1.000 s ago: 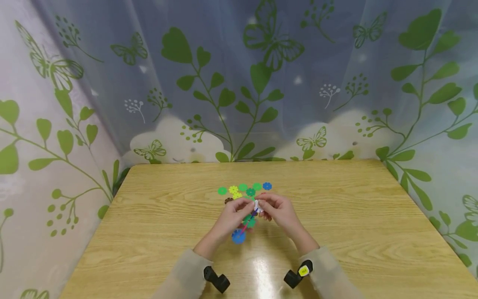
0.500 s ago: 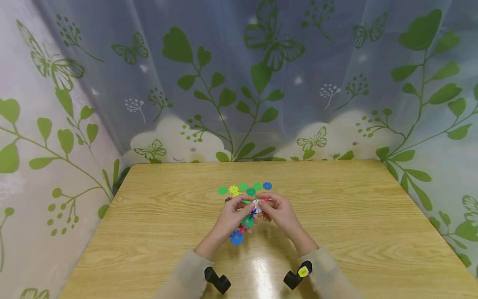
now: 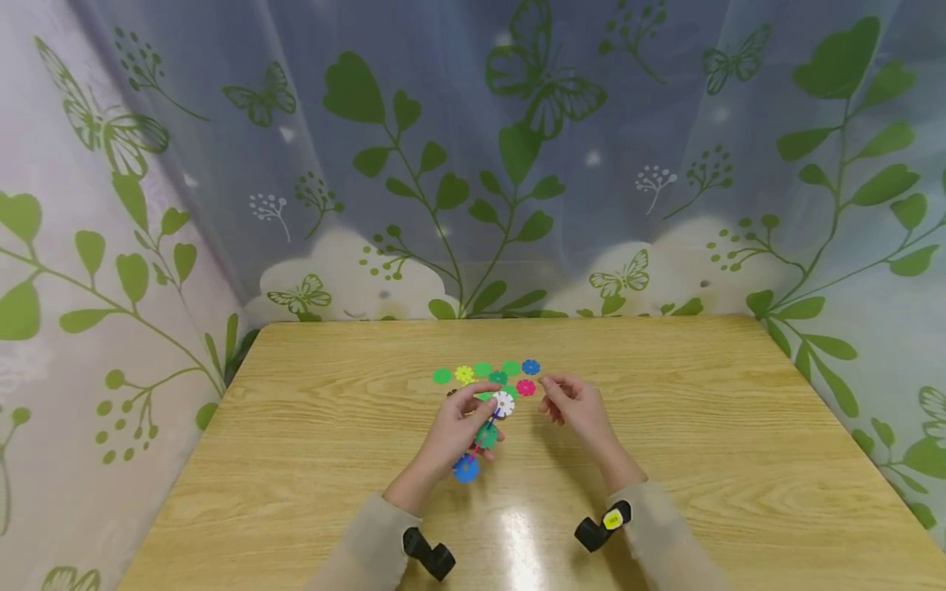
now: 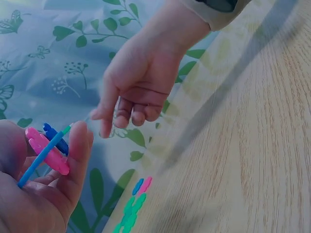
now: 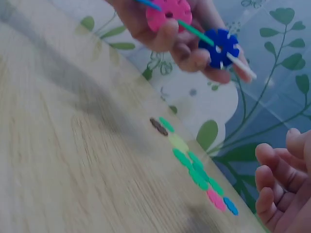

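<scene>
OK, head view: we have the left hand point(image 3: 456, 428) gripping a chain point(image 3: 486, 436) of notched discs near its white end disc point(image 3: 506, 404), over the table point(image 3: 702, 427), with the blue end disc point(image 3: 466, 469) nearest us. Our right hand point(image 3: 582, 410) is off to the right, apart from the chain. Loose discs point(image 3: 463, 373) lie beyond; the loose pink disc point(image 3: 525, 387) sits nearest our right fingertips, the loose blue disc point(image 3: 530, 367) behind it. We read the step as linking discs, white one apparently seated. Next move, we'd judge, calls for the right hand to pick up another disc while the left steadies the white end. Diff vs half a second ago: both hands met at the white disc; now the right is away and the loose pink disc shows fully.

Left wrist: our left fingers curl around the chain; right ones are loosely bent, nothing visible in them.

Right wrist: we see the chain's pink link point(image 5: 169, 13) and dark blue link point(image 5: 218, 48) face-on, white one edge-on past the left fingers. Our right thumb and fingers stand apart, grasping nothing.
</scene>
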Demonstrator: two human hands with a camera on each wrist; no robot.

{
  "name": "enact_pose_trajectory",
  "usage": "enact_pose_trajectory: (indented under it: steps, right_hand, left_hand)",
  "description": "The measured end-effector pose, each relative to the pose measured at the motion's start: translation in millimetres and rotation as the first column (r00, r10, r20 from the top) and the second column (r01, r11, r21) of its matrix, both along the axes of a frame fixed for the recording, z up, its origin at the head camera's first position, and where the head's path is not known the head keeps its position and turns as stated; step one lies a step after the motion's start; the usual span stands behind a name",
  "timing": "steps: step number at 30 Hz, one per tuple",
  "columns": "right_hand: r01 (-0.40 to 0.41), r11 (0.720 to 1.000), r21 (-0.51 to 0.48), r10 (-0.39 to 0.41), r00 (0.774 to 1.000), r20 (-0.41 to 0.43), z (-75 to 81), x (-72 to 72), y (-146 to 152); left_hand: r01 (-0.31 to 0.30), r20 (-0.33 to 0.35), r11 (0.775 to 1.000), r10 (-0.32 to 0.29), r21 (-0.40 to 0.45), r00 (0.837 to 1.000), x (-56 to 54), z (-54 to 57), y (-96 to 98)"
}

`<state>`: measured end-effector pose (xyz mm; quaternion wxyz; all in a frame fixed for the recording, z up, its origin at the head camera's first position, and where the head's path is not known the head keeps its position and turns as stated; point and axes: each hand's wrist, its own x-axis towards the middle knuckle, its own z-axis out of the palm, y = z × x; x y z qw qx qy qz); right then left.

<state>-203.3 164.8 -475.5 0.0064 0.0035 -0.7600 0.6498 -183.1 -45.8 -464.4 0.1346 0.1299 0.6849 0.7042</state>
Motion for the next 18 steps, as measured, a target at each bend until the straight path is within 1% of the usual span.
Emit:
enact_pose_trajectory:
  steps: [3, 8, 12, 16, 18]
  right_hand:
    - [0.028, 1.0, 0.004, -0.028, 0.999, 0.023, -4.8, -5.5, 1.3]
    - [0.039, 0.999, 0.023, -0.04, 0.998, 0.05, -16.3, -13.2, -0.4]
    - [0.048, 0.998, 0.047, -0.052, 0.995, 0.081, -24.2, -21.2, -2.8]
    - [0.041, 0.997, 0.066, -0.049, 0.992, 0.114, -28.6, -29.7, -5.1]
    - [0.033, 0.995, 0.093, -0.044, 0.992, 0.117, -29.7, -33.3, -6.7]
  left_hand:
    - [-0.004, 0.002, 1.0, 0.004, -0.008, 1.0, 0.3, 0.4, -0.1]
    - [-0.015, 0.013, 1.0, 0.015, -0.003, 1.0, 0.6, -0.4, -0.7]
    - [-0.047, 0.02, 0.999, 0.047, 0.006, 0.999, 0.5, 0.6, -0.6]
    - [-0.096, 0.028, 0.995, 0.096, 0.001, 0.995, -0.5, 1.5, 0.1]
    - [-0.106, 0.032, 0.994, 0.106, -0.001, 0.994, -1.0, 1.7, 0.0]
